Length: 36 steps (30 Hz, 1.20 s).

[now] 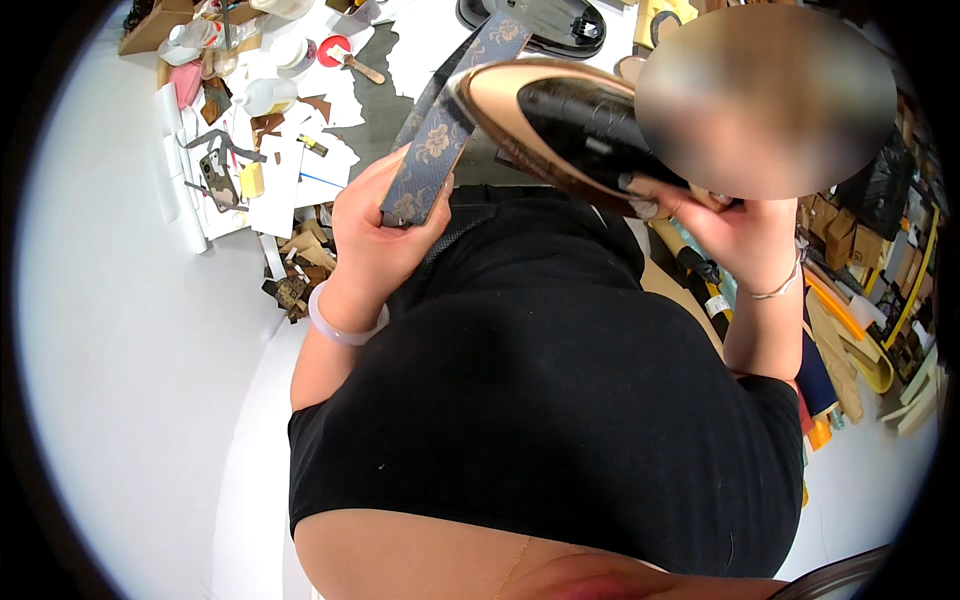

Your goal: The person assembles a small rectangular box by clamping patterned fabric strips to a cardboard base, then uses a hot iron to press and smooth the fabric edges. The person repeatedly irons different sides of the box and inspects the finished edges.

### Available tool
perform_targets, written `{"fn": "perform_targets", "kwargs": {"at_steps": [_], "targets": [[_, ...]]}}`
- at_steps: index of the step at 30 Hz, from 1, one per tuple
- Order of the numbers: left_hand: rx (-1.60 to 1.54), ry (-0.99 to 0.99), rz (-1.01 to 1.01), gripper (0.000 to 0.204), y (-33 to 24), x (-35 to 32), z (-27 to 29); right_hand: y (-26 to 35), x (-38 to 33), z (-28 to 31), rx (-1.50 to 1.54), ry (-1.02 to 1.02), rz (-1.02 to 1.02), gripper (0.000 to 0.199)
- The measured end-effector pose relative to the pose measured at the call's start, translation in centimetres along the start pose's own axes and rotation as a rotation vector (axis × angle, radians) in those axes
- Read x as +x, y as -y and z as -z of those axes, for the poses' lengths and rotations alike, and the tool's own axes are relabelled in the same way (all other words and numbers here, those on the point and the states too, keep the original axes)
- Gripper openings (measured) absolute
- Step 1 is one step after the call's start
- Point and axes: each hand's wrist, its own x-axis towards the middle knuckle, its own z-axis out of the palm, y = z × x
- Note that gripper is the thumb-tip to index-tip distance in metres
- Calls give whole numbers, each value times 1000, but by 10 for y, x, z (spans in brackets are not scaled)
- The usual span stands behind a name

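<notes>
My left hand is closed round a blue-grey strap with tan flowers. The strap rises from the fist in two lengths, one patterned and one darker behind it. My right hand grips a clothes iron with a rose-gold body and a glossy black panel, tilted on its side. Its pointed end reaches left and meets or overlaps the strap; whether they touch, I cannot tell. A blurred oval hides the iron's right end and part of my right hand. Beyond the iron, on the bench, lies a black oval base.
The cluttered bench holds paper sheets, a round red item with a wooden stick, a white bottle, a phone and a yellow block. Rolls and boards crowd the right side. Scraps lie below the bench's left part.
</notes>
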Motion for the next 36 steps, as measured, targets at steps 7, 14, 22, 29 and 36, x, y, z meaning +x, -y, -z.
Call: {"fn": "perform_targets", "kwargs": {"at_steps": [7,14,22,29,36], "targets": [[142,-65,-206,28,-8,4,-3,15,-8,0,-45,28,-26,56],[125,16,-224,36,-13,-5,-2,3,-7,3,-14,-143,-210,54],[177,-55,-200,23,-11,1,-5,28,-13,-4,84,60,-146,59],[136,-40,-165,31,-23,-1,-4,-5,-8,-3,5,-103,-273,55],[156,-16,-190,18,-19,9,-1,20,-8,-6,95,17,-148,59]]}}
